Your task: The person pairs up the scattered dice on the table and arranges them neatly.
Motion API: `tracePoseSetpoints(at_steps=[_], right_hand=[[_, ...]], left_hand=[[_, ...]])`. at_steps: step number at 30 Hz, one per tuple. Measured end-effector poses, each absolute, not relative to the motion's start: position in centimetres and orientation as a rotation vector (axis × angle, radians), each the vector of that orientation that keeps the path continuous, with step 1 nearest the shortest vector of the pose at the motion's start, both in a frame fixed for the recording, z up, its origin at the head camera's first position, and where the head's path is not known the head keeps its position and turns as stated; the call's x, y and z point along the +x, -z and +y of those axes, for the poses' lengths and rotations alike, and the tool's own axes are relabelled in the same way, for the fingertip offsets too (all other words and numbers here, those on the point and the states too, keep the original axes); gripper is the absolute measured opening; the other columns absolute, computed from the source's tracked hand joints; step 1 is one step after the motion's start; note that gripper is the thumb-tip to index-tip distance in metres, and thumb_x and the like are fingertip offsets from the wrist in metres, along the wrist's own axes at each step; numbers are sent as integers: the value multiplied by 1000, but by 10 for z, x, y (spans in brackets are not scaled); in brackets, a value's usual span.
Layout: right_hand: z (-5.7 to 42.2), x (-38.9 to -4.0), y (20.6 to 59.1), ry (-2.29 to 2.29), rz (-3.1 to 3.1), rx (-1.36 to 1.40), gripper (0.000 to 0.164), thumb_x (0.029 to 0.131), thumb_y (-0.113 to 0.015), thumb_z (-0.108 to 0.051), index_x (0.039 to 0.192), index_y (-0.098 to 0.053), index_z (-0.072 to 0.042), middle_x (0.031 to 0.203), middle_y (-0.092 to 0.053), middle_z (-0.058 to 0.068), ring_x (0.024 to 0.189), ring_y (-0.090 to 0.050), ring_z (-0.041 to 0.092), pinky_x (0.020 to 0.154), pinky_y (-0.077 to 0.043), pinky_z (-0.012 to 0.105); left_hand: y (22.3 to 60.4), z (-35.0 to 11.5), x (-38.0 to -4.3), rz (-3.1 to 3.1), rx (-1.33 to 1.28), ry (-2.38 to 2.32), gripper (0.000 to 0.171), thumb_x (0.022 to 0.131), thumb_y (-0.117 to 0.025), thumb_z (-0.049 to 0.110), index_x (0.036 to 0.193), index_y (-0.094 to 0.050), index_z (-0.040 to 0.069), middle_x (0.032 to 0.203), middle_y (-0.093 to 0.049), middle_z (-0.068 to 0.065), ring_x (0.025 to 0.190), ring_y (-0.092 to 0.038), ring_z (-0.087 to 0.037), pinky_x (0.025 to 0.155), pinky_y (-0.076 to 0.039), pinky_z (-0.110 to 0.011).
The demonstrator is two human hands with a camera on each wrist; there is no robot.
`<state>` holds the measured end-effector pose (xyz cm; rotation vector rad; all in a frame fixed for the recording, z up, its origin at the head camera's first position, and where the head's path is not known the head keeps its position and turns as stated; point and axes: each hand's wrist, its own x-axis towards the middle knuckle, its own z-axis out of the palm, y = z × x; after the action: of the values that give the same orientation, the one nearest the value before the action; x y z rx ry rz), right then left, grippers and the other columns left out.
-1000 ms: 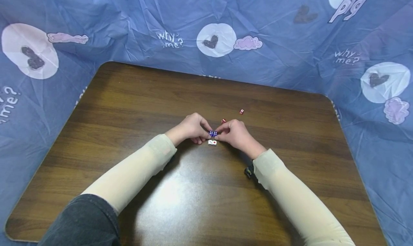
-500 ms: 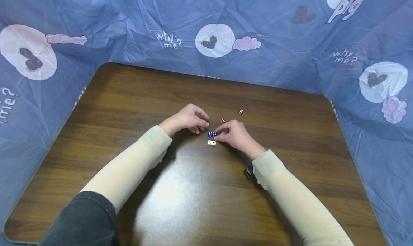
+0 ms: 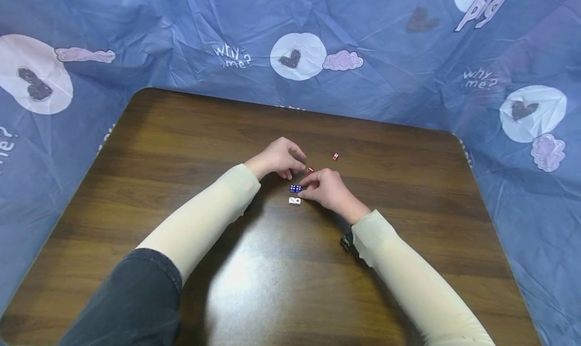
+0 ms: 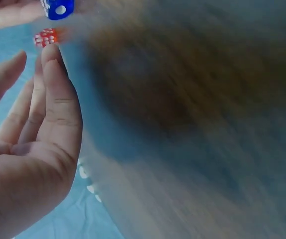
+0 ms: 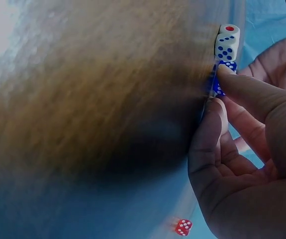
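My right hand holds the right end of a pair of blue dice on the table, thumb and index finger at the sides of a blue die in the right wrist view. Just nearer, two white dice sit side by side, one with a red pip on top. My left hand is beyond the blue dice, its fingers loosely bent and holding nothing. Its fingertips are close to the left of a red die, which also shows as a red die past the fingertips in the left wrist view.
Another red die lies farther back and to the right. The brown wooden table has rounded corners, and a blue printed cloth hangs behind and beside it.
My left hand has let go of the left end of the blue dice and moved back, then right toward the nearer red die. The right hand stays at the blue dice.
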<state>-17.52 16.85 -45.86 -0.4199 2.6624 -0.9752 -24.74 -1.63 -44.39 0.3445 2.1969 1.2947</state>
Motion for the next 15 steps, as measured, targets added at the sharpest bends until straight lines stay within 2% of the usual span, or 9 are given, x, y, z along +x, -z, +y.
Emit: tracePoseSetpoints(at_steps=[7, 15], right_hand=[[166, -175, 458, 974, 2672, -443, 16, 84, -87, -19, 97, -82, -12, 68, -68, -7, 64, -60, 10, 57, -48, 28], [167, -176, 461, 963, 2711, -460, 15, 82, -88, -19, 93, -82, -12, 71, -68, -8, 67, -60, 10, 60, -50, 28]], left_hand=[[450, -11, -254, 2199, 398, -1199, 33, 88, -81, 11, 119, -74, 4, 81, -74, -12, 55, -66, -21, 49, -58, -30], [453, -4, -253, 2135, 349, -1269, 29, 89, -80, 10, 117, -75, 3, 79, -74, -16, 53, -65, -19, 51, -60, -31]])
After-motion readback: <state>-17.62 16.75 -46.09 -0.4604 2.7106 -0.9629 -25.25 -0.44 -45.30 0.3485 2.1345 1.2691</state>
